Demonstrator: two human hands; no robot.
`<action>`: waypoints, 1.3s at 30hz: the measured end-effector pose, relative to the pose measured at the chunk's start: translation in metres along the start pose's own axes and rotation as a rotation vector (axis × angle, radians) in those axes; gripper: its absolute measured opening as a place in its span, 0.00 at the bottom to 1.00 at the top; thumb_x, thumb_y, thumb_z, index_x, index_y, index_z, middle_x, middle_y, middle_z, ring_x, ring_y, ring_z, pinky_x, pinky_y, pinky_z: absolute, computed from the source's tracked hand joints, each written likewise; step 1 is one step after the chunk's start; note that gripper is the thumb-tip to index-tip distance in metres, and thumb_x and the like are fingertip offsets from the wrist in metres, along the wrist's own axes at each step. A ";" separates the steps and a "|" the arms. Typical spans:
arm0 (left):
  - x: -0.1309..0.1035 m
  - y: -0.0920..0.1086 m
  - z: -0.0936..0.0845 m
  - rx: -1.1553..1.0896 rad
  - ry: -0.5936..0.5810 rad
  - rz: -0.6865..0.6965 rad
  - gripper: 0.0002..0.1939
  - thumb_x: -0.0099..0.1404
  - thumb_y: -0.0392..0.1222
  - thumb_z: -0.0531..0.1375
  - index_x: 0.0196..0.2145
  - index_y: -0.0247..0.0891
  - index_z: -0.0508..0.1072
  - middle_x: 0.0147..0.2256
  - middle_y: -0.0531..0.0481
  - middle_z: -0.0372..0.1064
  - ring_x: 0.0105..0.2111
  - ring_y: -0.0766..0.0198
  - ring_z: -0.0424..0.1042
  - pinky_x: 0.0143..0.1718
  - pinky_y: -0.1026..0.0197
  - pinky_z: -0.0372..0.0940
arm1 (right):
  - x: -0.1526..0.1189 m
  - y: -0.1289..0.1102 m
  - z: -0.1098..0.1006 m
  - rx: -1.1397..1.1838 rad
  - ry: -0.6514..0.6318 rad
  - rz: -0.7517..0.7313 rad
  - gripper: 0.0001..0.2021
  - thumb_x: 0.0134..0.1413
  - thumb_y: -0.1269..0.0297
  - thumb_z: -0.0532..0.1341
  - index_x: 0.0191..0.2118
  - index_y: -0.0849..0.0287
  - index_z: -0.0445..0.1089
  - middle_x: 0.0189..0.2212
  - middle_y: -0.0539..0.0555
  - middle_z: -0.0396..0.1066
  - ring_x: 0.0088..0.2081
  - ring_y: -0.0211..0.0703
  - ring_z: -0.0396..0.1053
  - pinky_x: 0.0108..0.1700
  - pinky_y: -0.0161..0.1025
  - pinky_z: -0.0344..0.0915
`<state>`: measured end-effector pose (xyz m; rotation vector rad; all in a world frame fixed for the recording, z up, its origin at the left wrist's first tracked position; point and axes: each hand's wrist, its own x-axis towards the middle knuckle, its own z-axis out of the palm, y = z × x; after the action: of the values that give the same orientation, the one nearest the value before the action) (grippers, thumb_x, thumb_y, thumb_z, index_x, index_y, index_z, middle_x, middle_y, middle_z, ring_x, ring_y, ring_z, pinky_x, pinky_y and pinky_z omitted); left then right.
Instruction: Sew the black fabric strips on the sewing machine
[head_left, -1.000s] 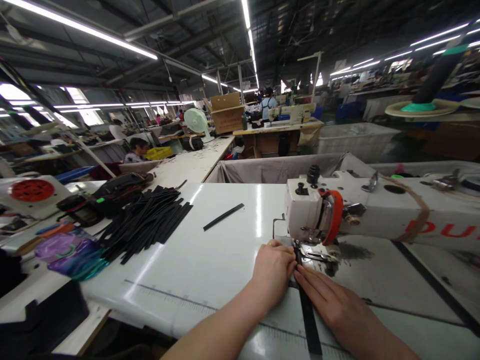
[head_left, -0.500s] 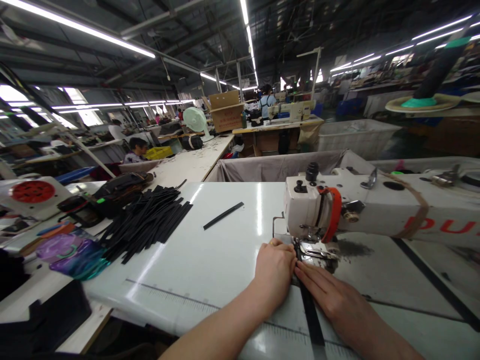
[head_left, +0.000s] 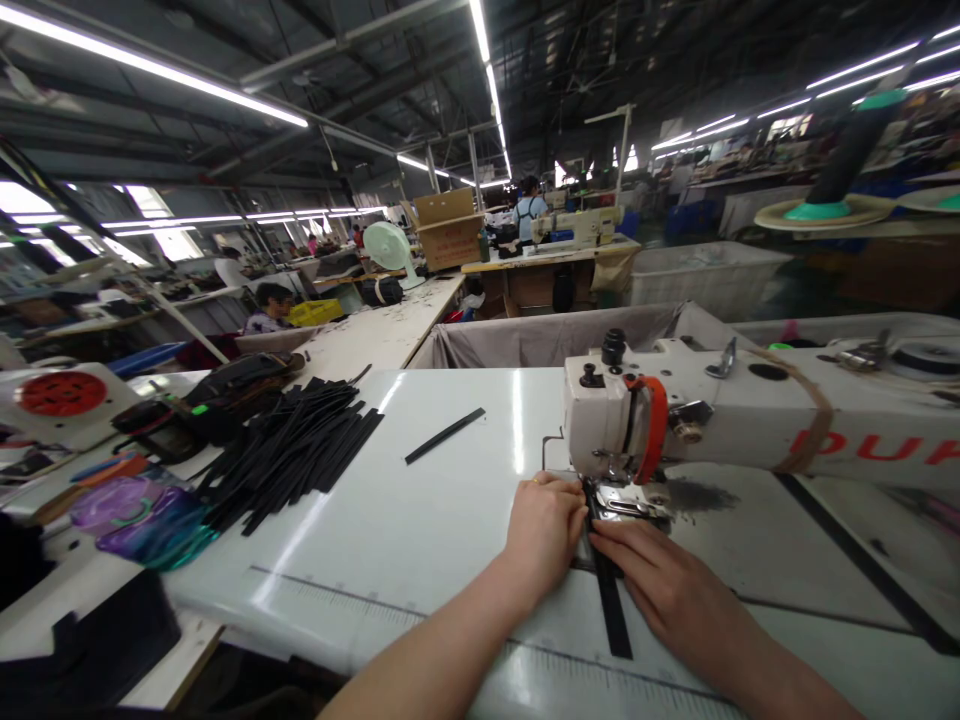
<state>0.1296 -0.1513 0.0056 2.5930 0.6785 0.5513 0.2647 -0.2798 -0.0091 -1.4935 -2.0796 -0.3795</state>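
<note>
A black strip (head_left: 613, 610) runs from the needle area of the white sewing machine (head_left: 600, 415) toward the table's front edge. My left hand (head_left: 546, 525) is closed at the strip's left side, close to the presser foot, with its fingertips on the strip. Flat on the right side lies my right hand (head_left: 652, 570), its fingers stretched out and their tips at the strip's edge. A single short black strip (head_left: 445, 436) lies on the white table (head_left: 442, 520). Farther left is a pile of black strips (head_left: 292, 450).
A purple and teal pouch (head_left: 142, 520) sits left of the pile. Black fabric (head_left: 112, 640) lies at the lower left. Behind the table is a cloth-lined bin (head_left: 540, 338). Another long black strip (head_left: 862, 560) crosses the machine bed at right. People sit farther back.
The strip between my hands has moved forward into the machine; its near end now lies farther from the front edge. The view has shifted slightly.
</note>
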 end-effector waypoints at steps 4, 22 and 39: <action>-0.001 0.001 -0.001 -0.043 0.013 0.000 0.10 0.66 0.32 0.58 0.28 0.38 0.76 0.36 0.51 0.76 0.39 0.59 0.70 0.48 0.56 0.64 | 0.001 -0.005 -0.011 0.133 -0.038 0.025 0.14 0.60 0.77 0.49 0.39 0.59 0.71 0.35 0.56 0.72 0.37 0.43 0.71 0.38 0.38 0.71; 0.001 0.007 -0.008 -0.007 -0.067 -0.025 0.09 0.67 0.32 0.58 0.32 0.37 0.77 0.41 0.50 0.76 0.42 0.58 0.70 0.49 0.55 0.63 | 0.000 0.010 -0.004 0.018 -0.044 0.054 0.17 0.54 0.77 0.51 0.45 0.58 0.72 0.44 0.56 0.73 0.45 0.46 0.70 0.49 0.45 0.69; -0.001 0.002 -0.007 -0.020 -0.018 0.001 0.05 0.64 0.35 0.62 0.32 0.39 0.78 0.39 0.51 0.77 0.42 0.59 0.70 0.48 0.58 0.64 | 0.003 0.010 0.000 -0.099 -0.045 0.060 0.21 0.51 0.78 0.51 0.49 0.60 0.69 0.47 0.58 0.72 0.47 0.49 0.68 0.50 0.47 0.69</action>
<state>0.1258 -0.1517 0.0118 2.5770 0.6622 0.5313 0.2728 -0.2741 -0.0084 -1.6323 -2.0717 -0.4350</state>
